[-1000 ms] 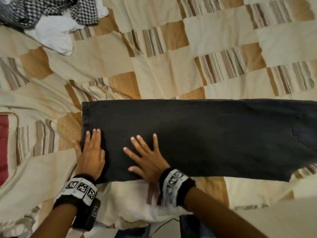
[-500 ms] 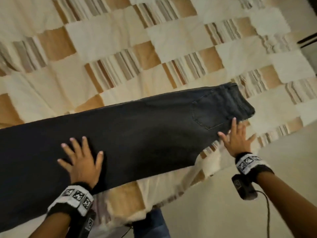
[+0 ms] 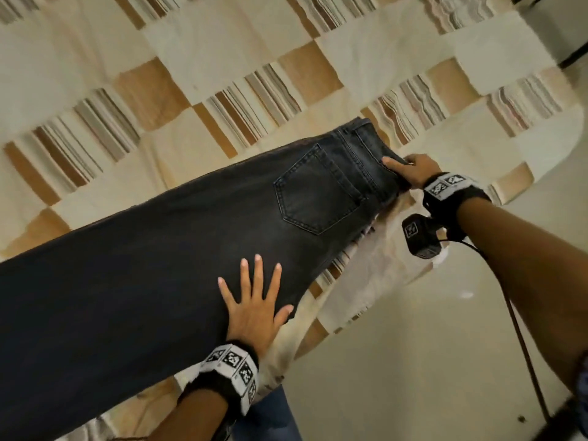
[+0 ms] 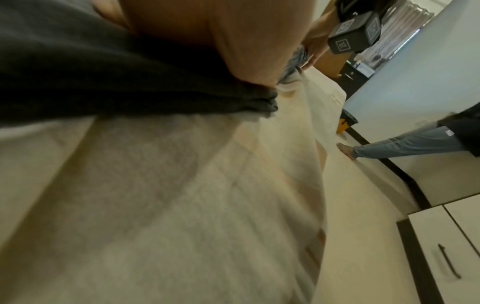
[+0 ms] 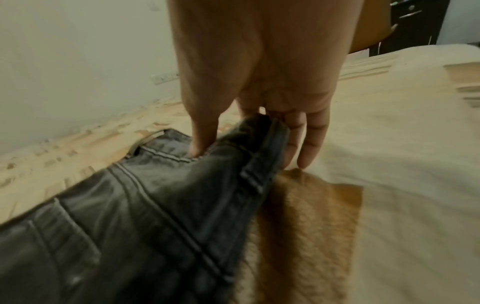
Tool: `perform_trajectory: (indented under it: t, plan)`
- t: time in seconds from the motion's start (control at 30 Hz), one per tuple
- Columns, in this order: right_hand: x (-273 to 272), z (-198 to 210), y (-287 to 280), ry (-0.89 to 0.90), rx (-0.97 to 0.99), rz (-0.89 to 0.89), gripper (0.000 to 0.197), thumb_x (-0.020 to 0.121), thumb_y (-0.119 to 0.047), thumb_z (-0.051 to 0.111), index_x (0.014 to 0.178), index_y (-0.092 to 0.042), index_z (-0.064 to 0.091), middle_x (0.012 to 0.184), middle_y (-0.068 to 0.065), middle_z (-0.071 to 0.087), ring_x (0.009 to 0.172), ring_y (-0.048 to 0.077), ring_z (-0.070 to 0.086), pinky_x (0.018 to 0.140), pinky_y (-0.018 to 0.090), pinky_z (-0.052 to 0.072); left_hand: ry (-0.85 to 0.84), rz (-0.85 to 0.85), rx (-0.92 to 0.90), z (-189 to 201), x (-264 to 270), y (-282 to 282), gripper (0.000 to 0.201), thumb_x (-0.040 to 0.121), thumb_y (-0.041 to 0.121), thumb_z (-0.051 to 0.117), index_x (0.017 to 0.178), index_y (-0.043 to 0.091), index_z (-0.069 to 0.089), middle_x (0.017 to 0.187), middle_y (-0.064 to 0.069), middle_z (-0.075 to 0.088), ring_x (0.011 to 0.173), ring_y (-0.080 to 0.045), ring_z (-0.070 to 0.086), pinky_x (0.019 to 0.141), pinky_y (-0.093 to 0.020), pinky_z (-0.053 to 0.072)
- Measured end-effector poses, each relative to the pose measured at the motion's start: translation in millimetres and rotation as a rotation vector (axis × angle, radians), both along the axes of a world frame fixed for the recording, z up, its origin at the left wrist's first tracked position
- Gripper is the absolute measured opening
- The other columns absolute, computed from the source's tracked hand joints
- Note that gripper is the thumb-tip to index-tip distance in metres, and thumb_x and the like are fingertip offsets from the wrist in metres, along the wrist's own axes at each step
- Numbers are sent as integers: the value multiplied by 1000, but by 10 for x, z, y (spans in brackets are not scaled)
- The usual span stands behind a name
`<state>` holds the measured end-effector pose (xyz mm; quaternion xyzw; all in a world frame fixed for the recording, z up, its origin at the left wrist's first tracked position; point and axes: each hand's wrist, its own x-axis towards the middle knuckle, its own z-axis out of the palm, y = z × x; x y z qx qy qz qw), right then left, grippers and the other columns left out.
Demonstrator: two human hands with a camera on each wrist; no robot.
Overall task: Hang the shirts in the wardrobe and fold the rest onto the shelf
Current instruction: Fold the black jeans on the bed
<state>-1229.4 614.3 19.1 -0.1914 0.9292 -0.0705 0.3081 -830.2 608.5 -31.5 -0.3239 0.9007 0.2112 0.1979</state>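
Observation:
Dark grey jeans [image 3: 178, 249] lie folded lengthwise across the bed, waistband at the right, one back pocket facing up. My left hand [image 3: 254, 300] lies flat with spread fingers on the thigh part near the front edge. My right hand [image 3: 410, 171] pinches the waistband [image 5: 262, 152] at its near corner, thumb on top and fingers underneath, and that corner is raised a little off the bedspread. In the left wrist view the palm [image 4: 233, 41] presses the dark cloth [image 4: 103, 78].
The jeans rest on a patchwork bedspread [image 3: 222, 58] of cream, tan and striped squares. The bed's corner [image 3: 547, 128] is at the right, with pale floor [image 3: 413, 361] beyond. Another person's leg [image 4: 400, 148] and a white cabinet [image 4: 451, 246] show in the left wrist view.
My view has swung right along the jeans. The left hand slid right toward the seat. The right hand went from flat beside the waistband to pinching its corner.

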Motion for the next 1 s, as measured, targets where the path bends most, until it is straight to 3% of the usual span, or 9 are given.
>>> perform_trajectory:
  t: [0.17,0.23,0.33,0.4,0.53,0.7,0.83,0.9,1.0]
  plan:
    - [91,245,-156,-95,96,37,48,86,-31,67,116,4,56,110,20,56,109,34,54,79,34,40,125,82,184,193,73,-256,71,85,63,22,138,21,40,140,-7,45,130,-26,35,101,-64,28]
    - [269,588,-302,27,141,135,36,81,-22,71,104,4,59,99,22,59,102,37,58,69,36,42,351,289,354,296,218,-380,62,86,56,26,135,23,44,127,4,57,121,-17,46,109,-42,29]
    - [948,1242,-566,291,71,304,23,81,-18,65,95,-1,57,91,19,59,77,29,54,58,31,37,511,491,439,444,620,-562,26,95,28,43,117,24,57,95,9,68,95,-9,61,89,-20,42]
    - [1661,1602,-722,327,-43,418,23,81,-19,61,98,-7,50,83,11,53,74,27,53,49,26,28,536,634,429,476,1021,-676,23,96,10,47,102,28,60,85,5,70,83,-9,65,82,-23,48]
    - [3215,1842,-906,134,-282,586,29,79,-14,59,104,-8,45,92,13,59,82,34,59,51,28,27,493,969,373,603,2116,-929,21,99,16,44,97,22,64,81,-6,71,74,-16,68,68,-22,52]
    - [4609,1640,-1014,-317,-468,685,38,92,-30,56,119,-7,43,108,21,60,96,41,57,71,40,39,494,1294,385,-983,4097,-1328,57,78,72,54,114,29,61,105,-6,70,99,-32,66,85,-53,51]
    - [4706,1205,-923,-242,-388,643,35,94,-30,51,120,-9,44,112,16,60,101,37,57,76,42,43,386,1310,486,527,3143,-1345,20,101,28,38,111,15,50,105,-16,57,94,-35,54,74,-41,47]
    - [4523,906,-720,-175,-325,599,30,93,-21,48,120,-9,45,116,14,56,105,36,54,76,42,43,458,1342,508,575,2857,-1292,17,101,20,37,113,14,47,105,-16,54,96,-31,51,71,-37,45]
    - [4173,531,-240,12,-336,539,45,79,-17,43,122,-7,51,113,14,54,99,36,51,72,44,49,468,1320,512,310,2654,-1328,38,91,49,50,107,15,55,115,-14,60,105,-31,56,95,-47,46]
